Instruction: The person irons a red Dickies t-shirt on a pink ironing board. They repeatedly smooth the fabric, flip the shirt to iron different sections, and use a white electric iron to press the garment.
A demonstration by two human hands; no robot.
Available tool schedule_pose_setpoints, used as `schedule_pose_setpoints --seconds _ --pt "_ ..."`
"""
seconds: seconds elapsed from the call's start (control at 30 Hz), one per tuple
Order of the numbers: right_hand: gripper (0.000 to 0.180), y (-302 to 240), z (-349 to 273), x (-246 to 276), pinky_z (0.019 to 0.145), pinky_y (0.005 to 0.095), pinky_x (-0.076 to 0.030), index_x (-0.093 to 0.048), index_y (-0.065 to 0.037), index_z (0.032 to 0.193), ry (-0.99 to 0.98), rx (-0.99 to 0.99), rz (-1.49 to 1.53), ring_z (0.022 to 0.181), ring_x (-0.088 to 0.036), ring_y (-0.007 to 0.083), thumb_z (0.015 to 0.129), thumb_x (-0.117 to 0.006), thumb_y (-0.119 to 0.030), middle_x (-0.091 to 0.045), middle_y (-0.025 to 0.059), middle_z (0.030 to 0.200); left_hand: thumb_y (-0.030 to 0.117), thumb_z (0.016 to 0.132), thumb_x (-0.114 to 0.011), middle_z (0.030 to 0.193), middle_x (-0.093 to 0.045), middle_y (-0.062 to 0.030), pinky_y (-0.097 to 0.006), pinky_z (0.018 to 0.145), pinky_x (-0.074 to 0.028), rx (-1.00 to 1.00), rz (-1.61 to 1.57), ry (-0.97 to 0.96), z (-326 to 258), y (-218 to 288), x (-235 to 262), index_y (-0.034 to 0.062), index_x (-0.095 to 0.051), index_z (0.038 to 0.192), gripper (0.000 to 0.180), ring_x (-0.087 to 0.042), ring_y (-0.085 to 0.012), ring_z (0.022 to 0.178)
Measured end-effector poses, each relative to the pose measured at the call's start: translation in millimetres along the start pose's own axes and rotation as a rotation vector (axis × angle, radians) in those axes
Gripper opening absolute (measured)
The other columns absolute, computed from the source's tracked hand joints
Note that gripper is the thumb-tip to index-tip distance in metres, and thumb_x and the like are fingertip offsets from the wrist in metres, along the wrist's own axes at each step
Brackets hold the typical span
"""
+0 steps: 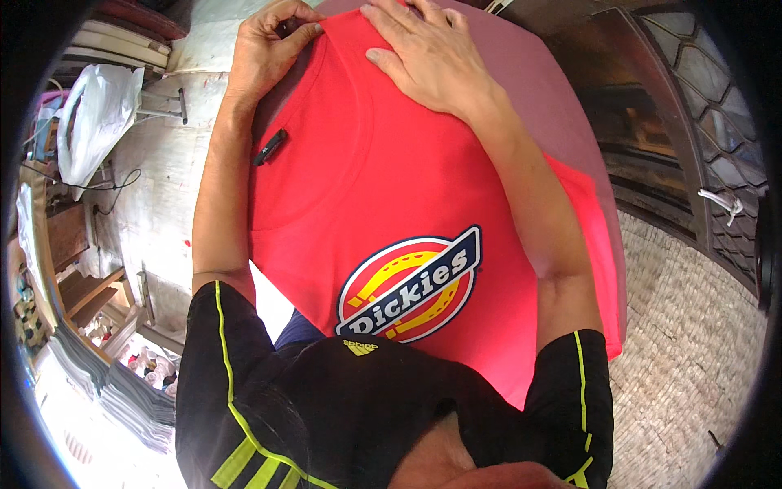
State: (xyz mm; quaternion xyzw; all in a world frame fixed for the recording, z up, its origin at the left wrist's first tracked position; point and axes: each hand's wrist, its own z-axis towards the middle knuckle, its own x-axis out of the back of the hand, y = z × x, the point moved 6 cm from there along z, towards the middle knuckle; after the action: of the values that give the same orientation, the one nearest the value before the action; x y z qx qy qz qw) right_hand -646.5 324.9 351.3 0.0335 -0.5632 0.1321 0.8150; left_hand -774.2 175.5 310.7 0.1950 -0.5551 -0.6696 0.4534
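Observation:
A red T-shirt (423, 179) lies spread over a mauve cloth-covered board (562, 98). Its round neckline faces left, with a small black label (270, 147) at the collar. On the chest is a printed emblem (411, 285) in red, yellow, white and dark blue. At the far left, my left hand (270, 50) pinches the shirt's edge near the collar between thumb and fingers. My right hand (432, 61) rests flat on the far part of the shirt, its fingers stretched out. The shirt's near part hangs toward my body.
To the left, a white plastic bag (99, 122) hangs beside a wooden shelf (90, 297). Stacked grey sheets (122, 395) are at the lower left. A dark metal lattice gate (709, 106) stands at the right, above a woven-patterned floor (660, 350).

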Motion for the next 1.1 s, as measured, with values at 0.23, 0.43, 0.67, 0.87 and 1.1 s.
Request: schedule_pose_setpoints --seconds 0.23,0.43,0.67,0.87,1.1 --pt "0.055 7.3 5.8 -12.0 0.105 0.0501 -0.032 -0.047 -0.002 0.14 -0.049 -0.063 -0.019 0.133 -0.038 0.0358 0.096 -0.051 -0.034 -0.041 0.0125 0.15 0.009 0.087 -0.068 0.099 -0.063 -0.0126 -0.033 0.077 -0.049 -0.077 0.451 -0.011 -9.9 73.1 -13.1 0.0001 -0.063 0.094 0.013 -0.061 -0.023 0.087" --pt "0.053 7.2 9.0 -14.5 0.107 0.0501 -0.031 -0.051 -0.004 0.138 -0.103 -0.05 0.061 0.135 -0.034 0.0361 0.095 -0.051 -0.036 -0.04 0.0118 0.151 0.024 0.091 -0.062 0.15 -0.033 -0.0268 -0.049 0.115 -0.026 -0.373 0.548 -0.056 -49.6 100.0 -84.7 0.0007 -0.036 0.146 0.065 -0.032 -0.0389 0.141" --pt "0.03 34.4 -1.7 -13.9 0.094 0.044 -0.048 -0.065 -0.004 0.112 0.436 0.105 0.349 0.109 -0.06 0.0308 0.084 -0.055 -0.005 -0.063 0.0107 0.12 0.05 0.088 -0.064 0.155 -0.027 -0.0252 -0.05 0.115 -0.025 -0.388 0.712 -0.147 -53.6 76.5 -116.7 -0.0014 -0.023 0.151 0.091 -0.027 -0.0407 0.143" --pt "0.023 -1.8 -150.6 108.8 0.095 0.0412 -0.047 -0.066 -0.007 0.105 0.241 -0.348 0.076 0.112 -0.06 0.0281 0.083 -0.059 -0.011 -0.066 0.0088 0.113 0.058 0.094 -0.049 0.159 -0.023 -0.0223 -0.052 0.116 -0.02 -0.342 1.063 -0.247 -60.9 69.1 -123.5 0.0079 -0.028 0.153 0.08 -0.023 -0.0434 0.145" --pt "0.045 -4.3 -297.1 128.9 0.109 0.0476 -0.035 -0.056 -0.008 0.132 0.099 -0.835 -0.319 0.134 -0.044 0.0306 0.093 -0.058 -0.03 -0.052 0.0116 0.14 0.051 0.097 -0.048 0.158 -0.024 -0.0235 -0.053 0.117 -0.018 -0.4 1.168 -0.242 -63.0 81.1 -144.3 0.0041 -0.032 0.151 0.072 -0.022 -0.0433 0.145"
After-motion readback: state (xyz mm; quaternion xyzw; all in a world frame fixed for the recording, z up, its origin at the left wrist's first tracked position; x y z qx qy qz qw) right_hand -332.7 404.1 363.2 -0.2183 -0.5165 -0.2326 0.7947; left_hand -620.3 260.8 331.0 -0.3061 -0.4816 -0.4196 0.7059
